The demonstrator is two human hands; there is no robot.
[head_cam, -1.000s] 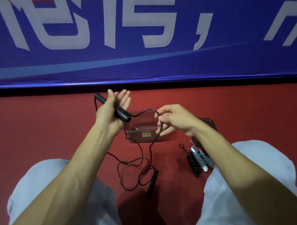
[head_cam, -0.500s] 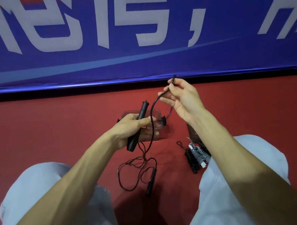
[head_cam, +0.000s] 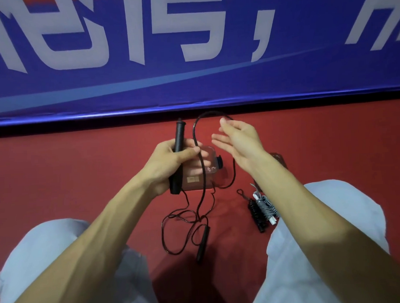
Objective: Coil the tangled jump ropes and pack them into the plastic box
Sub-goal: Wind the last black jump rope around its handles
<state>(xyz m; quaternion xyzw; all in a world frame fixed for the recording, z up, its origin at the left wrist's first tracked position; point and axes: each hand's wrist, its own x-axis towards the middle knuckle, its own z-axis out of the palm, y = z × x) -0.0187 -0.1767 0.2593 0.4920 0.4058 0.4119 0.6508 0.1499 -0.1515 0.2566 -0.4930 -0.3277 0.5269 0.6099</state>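
Note:
My left hand [head_cam: 172, 159] grips one black handle [head_cam: 178, 134] of a jump rope upright, thumb pressing the thin black cord [head_cam: 204, 185] against it. The cord arcs up from that hand, passes behind the fingers of my right hand [head_cam: 240, 142], and drops to a loose tangle on the red floor. My right hand has its fingers spread and straight. The rope's second handle [head_cam: 203, 245] lies on the floor between my knees. The clear plastic box [head_cam: 210, 173] stands on the floor behind my hands, partly hidden by them.
A coiled black rope [head_cam: 255, 213] and a coiled grey rope [head_cam: 266, 208] lie side by side by my right knee. A dark lid-like piece [head_cam: 279, 159] shows behind my right wrist. A blue banner [head_cam: 191, 78] walls off the far side.
My left hand has turned the handle upright and raised it. My right hand let go of its pinch on the cord, dropped lower and spread its fingers, leaving a loop arching above.

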